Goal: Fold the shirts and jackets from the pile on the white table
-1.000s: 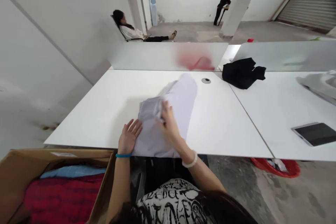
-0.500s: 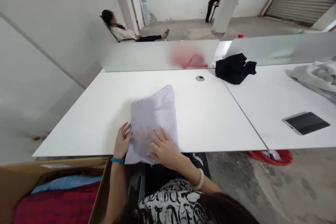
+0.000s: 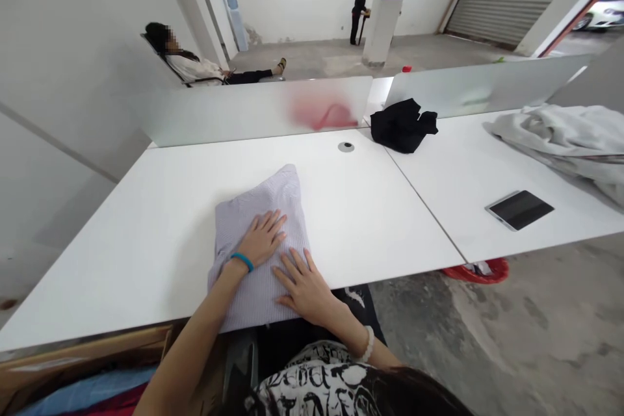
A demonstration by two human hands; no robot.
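A folded shirt (image 3: 253,296) with fine pale purple stripes lies on the white table (image 3: 361,214), its lower end at the table's front edge. My left hand (image 3: 263,239), with a blue band at the wrist, rests flat on the middle of the shirt, fingers spread. Lower and to the right, my right hand (image 3: 303,286) lies on the cloth near its right side, fingers also apart. Neither hand grips the fabric.
An open cardboard box (image 3: 88,354) with folded clothes stands at the lower left. On the right are a black cloth (image 3: 402,127), a tablet (image 3: 520,210) and white fabric (image 3: 570,136). A frosted divider (image 3: 219,110) runs behind; two people are beyond it.
My left hand has moved from the shirt's left edge onto its middle. My right hand stays near the lower right of the shirt. The view has turned somewhat to the right.
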